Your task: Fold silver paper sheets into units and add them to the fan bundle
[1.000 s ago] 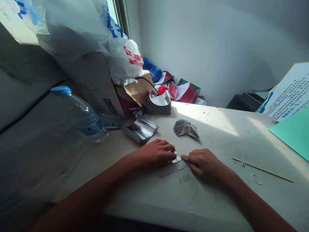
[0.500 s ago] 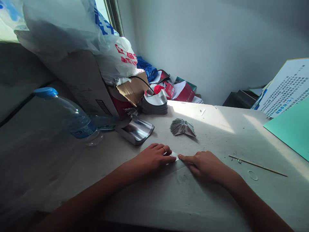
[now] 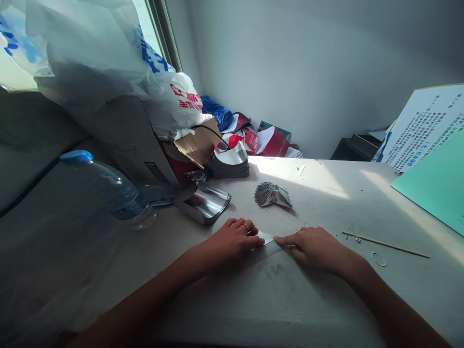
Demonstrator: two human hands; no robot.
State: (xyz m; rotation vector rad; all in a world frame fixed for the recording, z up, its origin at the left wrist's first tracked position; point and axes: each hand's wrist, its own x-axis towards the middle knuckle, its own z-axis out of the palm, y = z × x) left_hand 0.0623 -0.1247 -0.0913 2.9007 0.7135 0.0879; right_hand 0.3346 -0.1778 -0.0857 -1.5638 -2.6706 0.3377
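A small silvery sheet (image 3: 267,238) lies on the white table between my two hands. My left hand (image 3: 237,239), with a ring on one finger, rests on the sheet's left part, its fingers curled and pressed down. The index finger of my right hand (image 3: 308,246) touches the right end of the sheet; its other fingers are bent. Beyond them stands a fanned bundle of folded silver pieces (image 3: 273,195). To its left is a stack of curved silver sheets (image 3: 206,203), and behind that another curved stack (image 3: 230,164).
A plastic bottle (image 3: 125,203) leans at the left beside a cardboard box (image 3: 126,140) topped with plastic bags (image 3: 97,58). A thin stick (image 3: 387,245) and a pale ring (image 3: 379,259) lie at right, near a green board (image 3: 435,183).
My right index finger has slid a little to the right along the sheet, and more of the sheet shows between my hands. The camera view has shifted slightly.
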